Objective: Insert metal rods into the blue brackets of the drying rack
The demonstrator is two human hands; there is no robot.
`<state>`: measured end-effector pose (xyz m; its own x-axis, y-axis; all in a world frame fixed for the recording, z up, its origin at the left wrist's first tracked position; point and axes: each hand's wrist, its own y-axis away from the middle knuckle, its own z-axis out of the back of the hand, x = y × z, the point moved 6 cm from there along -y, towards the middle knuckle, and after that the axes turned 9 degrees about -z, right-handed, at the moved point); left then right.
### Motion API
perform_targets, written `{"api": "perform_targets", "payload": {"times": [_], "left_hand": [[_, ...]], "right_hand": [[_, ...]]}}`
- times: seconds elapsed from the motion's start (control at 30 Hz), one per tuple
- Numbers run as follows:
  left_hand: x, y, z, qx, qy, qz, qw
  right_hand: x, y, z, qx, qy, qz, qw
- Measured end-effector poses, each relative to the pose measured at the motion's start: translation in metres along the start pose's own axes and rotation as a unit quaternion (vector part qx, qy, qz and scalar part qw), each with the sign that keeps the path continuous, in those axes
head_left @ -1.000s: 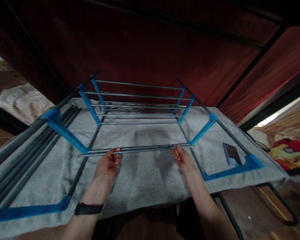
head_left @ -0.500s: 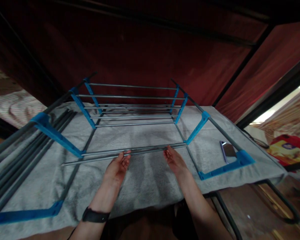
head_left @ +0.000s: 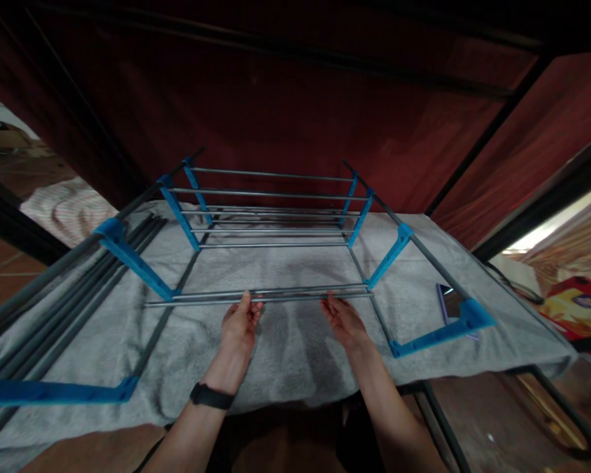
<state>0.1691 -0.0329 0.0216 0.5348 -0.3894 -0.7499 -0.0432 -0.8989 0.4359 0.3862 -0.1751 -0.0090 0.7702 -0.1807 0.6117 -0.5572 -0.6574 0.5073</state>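
My left hand (head_left: 241,322) and my right hand (head_left: 343,318) are both closed around a thin grey metal rod (head_left: 290,300), which they hold level. The rod lies just in front of a fitted rod (head_left: 285,290) that joins two blue plastic brackets. Its left end reaches past the left bracket (head_left: 138,266); its right end is close to the foot of the right bracket (head_left: 388,257). The brackets belong to a partly assembled rack (head_left: 276,194) of grey tubes, lying on a grey cloth (head_left: 285,368). Several cross rods fill its far part.
Several loose grey tubes (head_left: 86,295) lie at the left on the cloth. A phone (head_left: 449,303) rests near the front right bracket (head_left: 443,334). Behind the rack stands a dark red panel (head_left: 285,98). A red and yellow package (head_left: 581,305) is at the far right.
The held rod has swung from a slant to nearly parallel with the fitted rod, its left end moving away from me and to the right. The view has shifted slightly.
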Motion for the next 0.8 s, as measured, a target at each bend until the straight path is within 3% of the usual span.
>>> {"api": "perform_targets", "payload": {"times": [0.4,0.8], "left_hand": [[0.000,-0.007,-0.007,0.040,0.007,0.025,0.999],[0.011,-0.002,-0.002,0.063,0.016,0.134,0.989]], "right_hand": [[0.017,-0.001,0.011,-0.027,0.020,0.030,0.999],[0.017,-0.017,0.024,-0.066,0.043,0.018,0.997]]}}
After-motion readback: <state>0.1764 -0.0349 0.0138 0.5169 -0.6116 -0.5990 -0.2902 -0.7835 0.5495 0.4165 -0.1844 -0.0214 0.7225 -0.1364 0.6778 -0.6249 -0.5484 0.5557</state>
